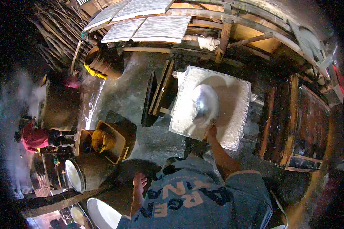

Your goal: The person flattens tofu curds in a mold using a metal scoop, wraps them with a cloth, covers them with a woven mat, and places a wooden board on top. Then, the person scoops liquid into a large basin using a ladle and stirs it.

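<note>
My right hand [211,131] reaches forward and is closed on the near edge of a round, shiny metal bowl [206,101]. The bowl is over a square white slab or filled tray [233,114] with a bumpy surface and rough edges. Whether the bowl touches the white surface, I cannot tell. Low at my left side, my left hand [140,181] is held away from the slab, fingers apart, with nothing visible in it.
Dark wooden boards [160,91] lean left of the slab; a wooden crate [307,126] stands right. To the left are a yellow bucket [102,141], a large drum [90,171] and a brown barrel [103,63]. A person in red [36,135] is farther left, near steam.
</note>
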Available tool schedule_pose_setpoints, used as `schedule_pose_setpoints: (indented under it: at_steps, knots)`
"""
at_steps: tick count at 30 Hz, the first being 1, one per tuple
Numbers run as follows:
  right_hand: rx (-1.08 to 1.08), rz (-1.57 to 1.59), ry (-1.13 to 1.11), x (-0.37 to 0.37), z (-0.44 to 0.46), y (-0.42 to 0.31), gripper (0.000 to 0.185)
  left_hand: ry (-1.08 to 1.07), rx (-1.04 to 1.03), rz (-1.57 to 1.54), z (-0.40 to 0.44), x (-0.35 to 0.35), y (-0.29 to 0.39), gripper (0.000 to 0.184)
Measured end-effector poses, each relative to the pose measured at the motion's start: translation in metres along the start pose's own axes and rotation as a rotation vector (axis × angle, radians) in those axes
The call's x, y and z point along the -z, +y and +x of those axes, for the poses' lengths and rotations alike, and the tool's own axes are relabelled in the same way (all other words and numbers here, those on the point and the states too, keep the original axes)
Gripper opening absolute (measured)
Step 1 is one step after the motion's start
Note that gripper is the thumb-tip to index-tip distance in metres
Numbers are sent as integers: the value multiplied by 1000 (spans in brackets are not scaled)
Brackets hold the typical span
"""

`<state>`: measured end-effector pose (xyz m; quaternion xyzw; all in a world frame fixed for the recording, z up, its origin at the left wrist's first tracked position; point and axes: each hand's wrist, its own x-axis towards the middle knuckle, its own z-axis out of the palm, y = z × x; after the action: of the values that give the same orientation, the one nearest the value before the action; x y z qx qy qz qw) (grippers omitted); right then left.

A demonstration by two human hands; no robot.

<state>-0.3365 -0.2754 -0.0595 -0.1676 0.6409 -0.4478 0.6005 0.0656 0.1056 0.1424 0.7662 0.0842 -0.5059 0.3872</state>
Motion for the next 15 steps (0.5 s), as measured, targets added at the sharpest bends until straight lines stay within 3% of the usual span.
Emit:
schedule_pose_setpoints:
  at_steps: [3,6,9,12,13,15]
  knots:
    - [223,315,-235,9,26,115,18,89,-62,54,-40,-21,8,40]
    - [-537,2,-391,2,-40,47,24,73,-38,59,-57,-29,9,42]
    - [-703,341,-484,5,-62,33,23,38,-75,85,-9,-1,-25,41]
    - [-749,471,-461,23,-64,33,21,33,-150,14,-35,-15,-11,42]
    - [-740,493,-440,30,-62,32,20,-201,-251,-165,-37,-9,-11,41]
    - [-687,495,-388,44,-54,23,19,-58,-175,-28,-30,-20,1,43]
